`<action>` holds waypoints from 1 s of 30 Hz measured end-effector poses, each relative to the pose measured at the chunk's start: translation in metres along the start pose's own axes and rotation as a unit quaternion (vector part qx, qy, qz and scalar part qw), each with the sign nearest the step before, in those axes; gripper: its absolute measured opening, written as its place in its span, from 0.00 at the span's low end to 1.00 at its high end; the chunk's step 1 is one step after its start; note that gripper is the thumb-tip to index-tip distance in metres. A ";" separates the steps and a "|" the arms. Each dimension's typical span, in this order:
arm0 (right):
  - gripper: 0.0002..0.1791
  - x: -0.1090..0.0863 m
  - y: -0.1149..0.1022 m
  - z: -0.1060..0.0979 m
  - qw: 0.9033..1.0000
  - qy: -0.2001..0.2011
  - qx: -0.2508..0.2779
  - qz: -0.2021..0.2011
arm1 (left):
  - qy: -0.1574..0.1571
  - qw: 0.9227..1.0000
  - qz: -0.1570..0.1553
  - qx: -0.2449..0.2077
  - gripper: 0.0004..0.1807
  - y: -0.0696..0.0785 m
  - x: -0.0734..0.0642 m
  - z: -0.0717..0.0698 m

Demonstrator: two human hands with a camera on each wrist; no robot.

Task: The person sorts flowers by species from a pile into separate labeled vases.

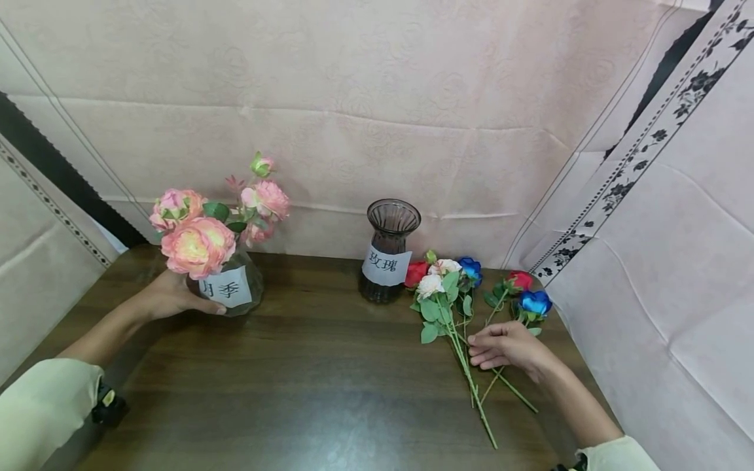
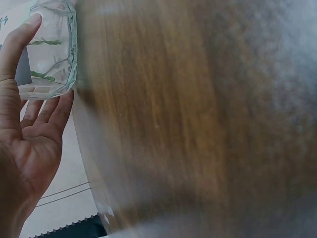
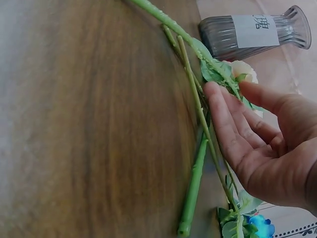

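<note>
My left hand (image 1: 167, 296) grips a clear glass vase (image 1: 253, 288) at the left, thumb across its front and fingers around behind. The vase bears a white label (image 1: 230, 286) with handwritten characters and holds several pink blooms (image 1: 199, 247). At the right, my right hand (image 1: 511, 347) reaches over loose flower stems, fingers nearly straight and thumb apart from them. Its fingertips are right at the green stems (image 3: 198, 99) in the right wrist view. A white-flowered spray (image 1: 432, 286), red roses (image 1: 521, 280) and blue roses (image 1: 535, 301) lie about it, stems crossing.
A dark grey ribbed glass vase (image 1: 389, 226) with a white label (image 1: 385, 265) stands at the back middle of the wooden table (image 1: 294, 386), left of the loose flowers. Pale patterned cloth (image 1: 330, 98) hangs close behind the table and along both sides.
</note>
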State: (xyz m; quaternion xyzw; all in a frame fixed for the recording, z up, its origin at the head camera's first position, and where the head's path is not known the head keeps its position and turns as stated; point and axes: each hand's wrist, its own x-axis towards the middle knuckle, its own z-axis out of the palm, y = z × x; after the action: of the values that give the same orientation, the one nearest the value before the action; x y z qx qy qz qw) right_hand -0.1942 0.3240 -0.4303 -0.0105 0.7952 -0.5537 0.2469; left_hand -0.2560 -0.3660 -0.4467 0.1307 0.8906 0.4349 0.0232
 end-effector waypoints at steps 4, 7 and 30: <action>0.19 -0.001 0.003 0.001 1.000 -0.020 -0.007 0.007 | 0.005 1.000 0.011 -0.001 0.74 -0.002 0.000 0.000; 0.18 -0.001 0.004 0.003 0.999 -0.031 -0.019 0.008 | 0.007 1.000 0.016 0.000 0.73 -0.003 0.001 0.000; 0.18 -0.001 -0.001 0.019 0.996 -0.088 0.026 -0.007 | -0.001 1.000 0.000 0.001 0.74 -0.002 0.000 0.001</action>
State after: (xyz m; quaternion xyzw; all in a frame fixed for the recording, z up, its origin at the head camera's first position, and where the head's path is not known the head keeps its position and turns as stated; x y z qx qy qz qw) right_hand -0.1857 0.3071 -0.4339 -0.0582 0.7553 -0.5730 0.3127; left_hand -0.2564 -0.3663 -0.4490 0.1312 0.8910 0.4339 0.0242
